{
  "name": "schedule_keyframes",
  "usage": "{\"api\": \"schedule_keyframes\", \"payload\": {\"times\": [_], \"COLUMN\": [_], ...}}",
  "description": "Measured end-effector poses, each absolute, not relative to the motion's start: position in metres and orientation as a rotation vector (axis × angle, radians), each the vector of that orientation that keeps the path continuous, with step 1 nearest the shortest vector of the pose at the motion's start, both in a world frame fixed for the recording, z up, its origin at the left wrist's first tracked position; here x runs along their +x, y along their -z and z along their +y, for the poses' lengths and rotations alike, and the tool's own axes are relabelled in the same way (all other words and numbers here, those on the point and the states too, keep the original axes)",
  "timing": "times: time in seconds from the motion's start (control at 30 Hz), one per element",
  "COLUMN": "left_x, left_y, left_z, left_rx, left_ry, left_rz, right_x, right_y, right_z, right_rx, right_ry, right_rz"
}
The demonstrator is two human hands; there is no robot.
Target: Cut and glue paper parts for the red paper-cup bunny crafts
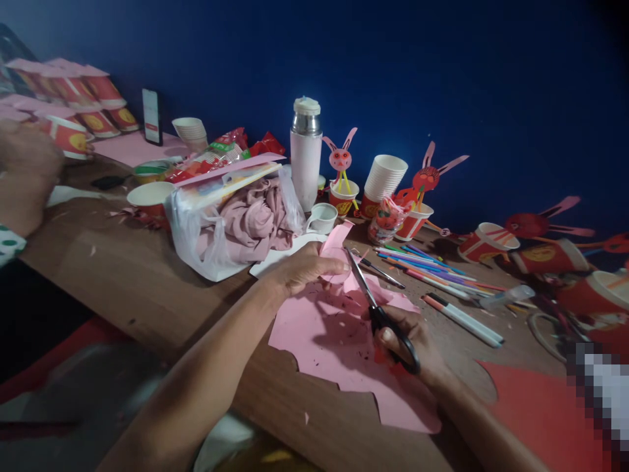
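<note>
The left hand (302, 267) reaches in from seven o'clock, forearm stretched long across the bench (122, 275), its fingers (333, 266) pinching the raised upper edge of the pink paper (334, 347). The right hand (417, 357) comes from four o'clock, fingers threaded through the black handles of the scissors (366, 288), whose blades point toward eleven o'clock into the paper. The sheet lies flat on the wood between both wrists. At ten o'clock sits a plastic bag (230, 223) of pink cloth, at twelve a white flask (305, 157), at two a scatter of coloured pens (427, 265). A red sheet (535, 413) lies at four. Another person's hand (24, 177) rests at nine o'clock. Behind stands a dark blue wall (393, 65).
</note>
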State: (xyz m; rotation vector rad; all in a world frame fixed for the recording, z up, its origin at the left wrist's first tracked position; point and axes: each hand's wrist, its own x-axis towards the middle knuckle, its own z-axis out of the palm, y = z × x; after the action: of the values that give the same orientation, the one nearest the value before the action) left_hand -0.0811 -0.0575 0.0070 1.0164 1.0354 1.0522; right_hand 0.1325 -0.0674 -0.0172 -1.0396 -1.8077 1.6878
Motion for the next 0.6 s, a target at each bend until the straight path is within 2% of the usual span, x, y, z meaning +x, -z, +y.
{"api": "schedule_keyframes", "payload": {"times": [0.6], "left_x": [-0.0844], "left_y": [-0.0106], "left_z": [-0.0585], "left_rx": [1.03], "left_ry": [-0.982], "left_rz": [0.991], "right_x": [0.1349], "right_y": [0.0159], "right_z": [-0.0654], "right_rx": [-1.02], "right_ry": [-1.71], "right_rz": [-1.831]}}
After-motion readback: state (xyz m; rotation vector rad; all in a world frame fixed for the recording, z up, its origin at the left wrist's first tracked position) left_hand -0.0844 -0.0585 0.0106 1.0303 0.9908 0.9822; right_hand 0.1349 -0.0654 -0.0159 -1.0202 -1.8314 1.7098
